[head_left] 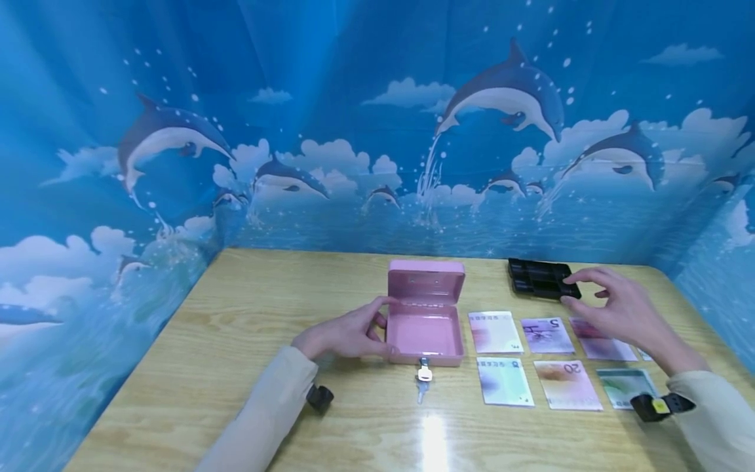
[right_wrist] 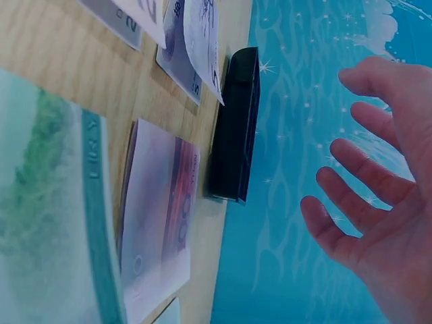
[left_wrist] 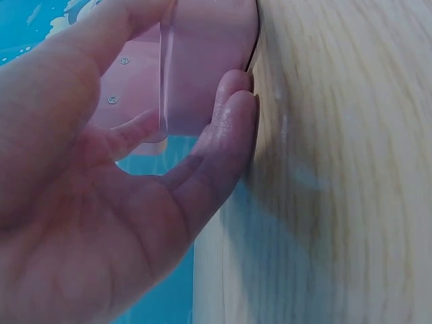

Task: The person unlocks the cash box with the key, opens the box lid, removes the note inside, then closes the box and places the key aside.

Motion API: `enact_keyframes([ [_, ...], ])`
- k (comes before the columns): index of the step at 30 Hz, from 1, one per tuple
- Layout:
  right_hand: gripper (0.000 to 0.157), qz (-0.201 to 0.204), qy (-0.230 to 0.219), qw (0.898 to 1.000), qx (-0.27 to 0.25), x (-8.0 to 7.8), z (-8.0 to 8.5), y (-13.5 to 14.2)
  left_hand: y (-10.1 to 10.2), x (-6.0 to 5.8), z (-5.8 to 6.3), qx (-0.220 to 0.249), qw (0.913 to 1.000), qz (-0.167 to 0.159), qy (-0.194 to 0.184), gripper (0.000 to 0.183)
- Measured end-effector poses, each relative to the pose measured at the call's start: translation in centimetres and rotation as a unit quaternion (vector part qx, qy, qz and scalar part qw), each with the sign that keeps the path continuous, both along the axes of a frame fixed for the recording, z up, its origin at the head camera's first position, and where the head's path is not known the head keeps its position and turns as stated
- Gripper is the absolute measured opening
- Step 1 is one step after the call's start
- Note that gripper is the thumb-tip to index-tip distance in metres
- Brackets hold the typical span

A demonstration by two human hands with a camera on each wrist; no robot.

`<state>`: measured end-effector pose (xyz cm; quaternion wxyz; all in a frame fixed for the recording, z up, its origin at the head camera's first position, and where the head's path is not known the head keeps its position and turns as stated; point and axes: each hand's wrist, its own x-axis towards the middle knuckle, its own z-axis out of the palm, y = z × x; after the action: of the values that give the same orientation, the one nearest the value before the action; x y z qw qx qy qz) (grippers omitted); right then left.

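Note:
A pink cash box (head_left: 425, 331) stands on the table with its lid (head_left: 426, 285) raised; its inside shows no contents. A key (head_left: 423, 375) hangs at its front lock. My left hand (head_left: 356, 331) holds the box by its left side, thumb at the front corner and index finger near the hinge. In the left wrist view, other fingertips press against the box wall (left_wrist: 209, 61). My right hand (head_left: 616, 305) hovers with thumb and fingers spread beside the right end of a black compartment tray (head_left: 539, 278). The right wrist view shows that hand apart from the tray (right_wrist: 236, 128), holding nothing.
Euro-style banknotes lie in two rows right of the box, among them a 5 note (head_left: 547, 335), a 20 note (head_left: 568, 385) and a green note (head_left: 625, 388). A dolphin-print curtain (head_left: 330, 131) hangs behind the wooden table (head_left: 259, 308).

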<state>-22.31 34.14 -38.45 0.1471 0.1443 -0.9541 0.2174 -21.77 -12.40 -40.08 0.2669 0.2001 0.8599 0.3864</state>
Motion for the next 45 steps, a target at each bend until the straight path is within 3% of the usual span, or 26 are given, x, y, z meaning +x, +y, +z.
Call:
enact_keyframes([
  [16,0.032,0.013,-0.039,0.999,0.011,-3.6,-1.2,-0.4,0.0,0.0,-0.1,0.004,1.0,0.001,-0.005,0.095],
  [27,0.031,0.032,-0.106,0.993,0.05,-6.3,-1.8,-0.3,0.0,0.0,0.0,-0.005,1.0,0.003,0.001,0.094],
  [35,0.027,0.035,-0.142,0.987,0.065,-7.3,-1.8,-0.4,-0.1,-0.2,-0.1,-0.004,1.0,0.0,0.004,0.092],
  [45,0.02,0.029,-0.169,0.984,0.044,-8.0,-2.1,-0.3,0.0,-0.1,-0.1,-0.006,1.0,0.004,0.002,0.093],
])
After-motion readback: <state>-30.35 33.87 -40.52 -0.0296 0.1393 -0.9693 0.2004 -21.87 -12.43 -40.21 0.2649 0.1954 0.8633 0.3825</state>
